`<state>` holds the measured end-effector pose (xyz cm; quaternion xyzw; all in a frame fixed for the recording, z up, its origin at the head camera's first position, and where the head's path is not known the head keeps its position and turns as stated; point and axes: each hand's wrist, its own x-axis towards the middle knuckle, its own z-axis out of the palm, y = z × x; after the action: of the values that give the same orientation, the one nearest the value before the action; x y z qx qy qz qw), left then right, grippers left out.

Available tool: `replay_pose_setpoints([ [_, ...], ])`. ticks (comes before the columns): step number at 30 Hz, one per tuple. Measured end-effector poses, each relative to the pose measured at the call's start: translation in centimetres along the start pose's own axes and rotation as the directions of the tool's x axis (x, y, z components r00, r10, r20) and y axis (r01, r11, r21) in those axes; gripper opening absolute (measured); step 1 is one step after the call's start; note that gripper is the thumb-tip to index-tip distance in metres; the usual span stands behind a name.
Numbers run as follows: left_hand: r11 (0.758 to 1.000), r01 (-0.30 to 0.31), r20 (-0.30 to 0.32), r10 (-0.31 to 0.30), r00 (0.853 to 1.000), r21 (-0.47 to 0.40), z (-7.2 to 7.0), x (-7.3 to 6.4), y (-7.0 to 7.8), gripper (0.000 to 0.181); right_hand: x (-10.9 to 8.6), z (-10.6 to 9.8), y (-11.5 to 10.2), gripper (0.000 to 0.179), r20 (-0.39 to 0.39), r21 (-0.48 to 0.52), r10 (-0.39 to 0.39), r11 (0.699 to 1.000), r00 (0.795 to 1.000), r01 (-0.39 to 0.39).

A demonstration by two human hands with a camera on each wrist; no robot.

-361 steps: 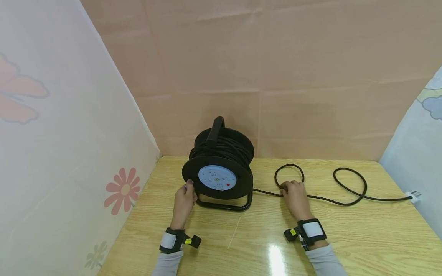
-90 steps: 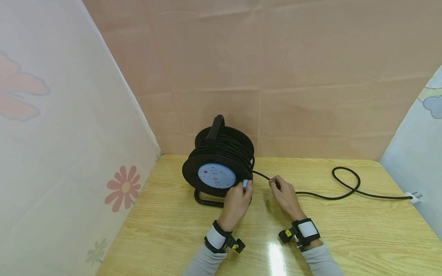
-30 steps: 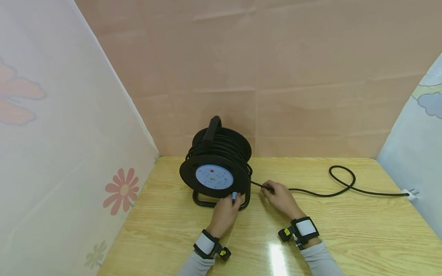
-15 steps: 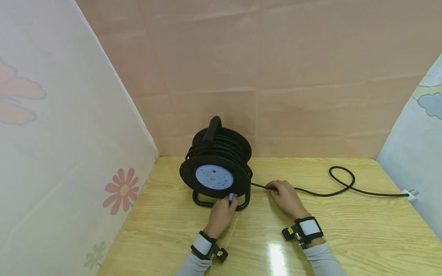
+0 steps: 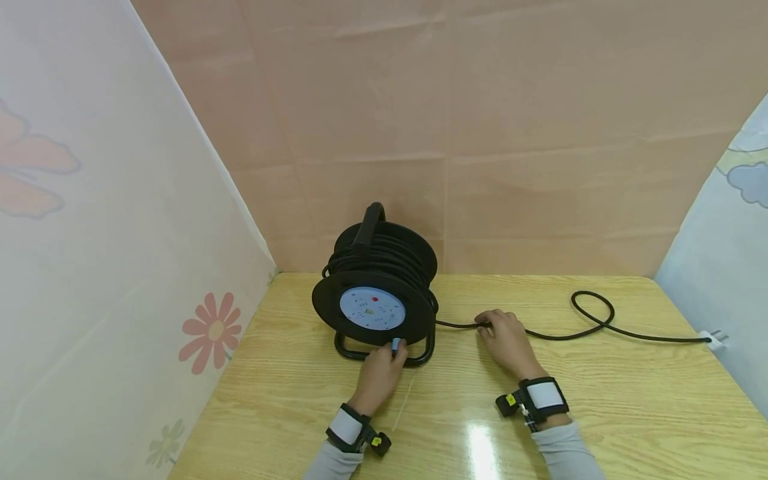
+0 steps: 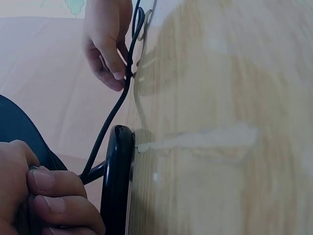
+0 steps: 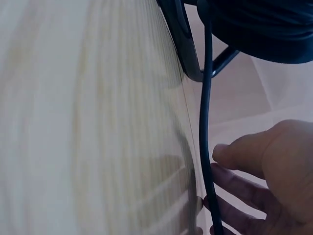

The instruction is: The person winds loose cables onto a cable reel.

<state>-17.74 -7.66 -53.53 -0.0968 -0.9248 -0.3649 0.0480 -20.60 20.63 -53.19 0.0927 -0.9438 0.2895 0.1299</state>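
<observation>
Found cable reel (image 5: 360, 279) on bench (image 5: 630, 413), L of ctr, upright on black frame (image 6: 117, 176) w/ socket panel (image 5: 369, 320) facing fwd. Gripping blue knob (image 5: 396, 344) at reel's lower front edge w/ L hand (image 5: 380, 375). Curling R hand (image 5: 508, 341) loosely round cable (image 7: 203, 122), R of reel. Noted hands apart from each other. Traced cable from reel thru R hand, past single loop, to white plug (image 5: 712, 340) nr bench's R edge. Observed red dot (image 5: 375, 299) nr panel top.
</observation>
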Motion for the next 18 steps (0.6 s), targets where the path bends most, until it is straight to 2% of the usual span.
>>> replay_pose_setpoints([
  [6, 1.0, -0.008, -0.023, 0.008, 1.0, 0.005, -0.3, -0.1, -0.2, 0.049, -0.2, -0.5, 1.1, 0.024, -0.05, -0.026, 0.04, 0.999, 0.998, -0.041],
  [10, 1.0, -0.01, -0.02, 0.01, 1.0, 0.0, -0.6, -0.2, -0.3, 0.049, -0.3, -0.8, 1.9, 0.024, -0.116, -0.065, 0.067, 0.995, 0.991, -0.075],
  [14, 1.0, -0.01, -0.023, 0.01, 1.0, 0.007, -0.8, -0.2, -0.5, 0.048, -0.6, -1.1, 2.5, 0.019, -0.189, -0.117, 0.068, 0.989, 0.98, -0.091],
  [18, 1.0, -0.007, -0.028, 0.007, 1.0, 0.014, -0.9, -0.2, -0.7, 0.048, -0.8, -1.3, 2.9, 0.01, -0.217, -0.146, 0.064, 0.985, 0.974, -0.097],
])
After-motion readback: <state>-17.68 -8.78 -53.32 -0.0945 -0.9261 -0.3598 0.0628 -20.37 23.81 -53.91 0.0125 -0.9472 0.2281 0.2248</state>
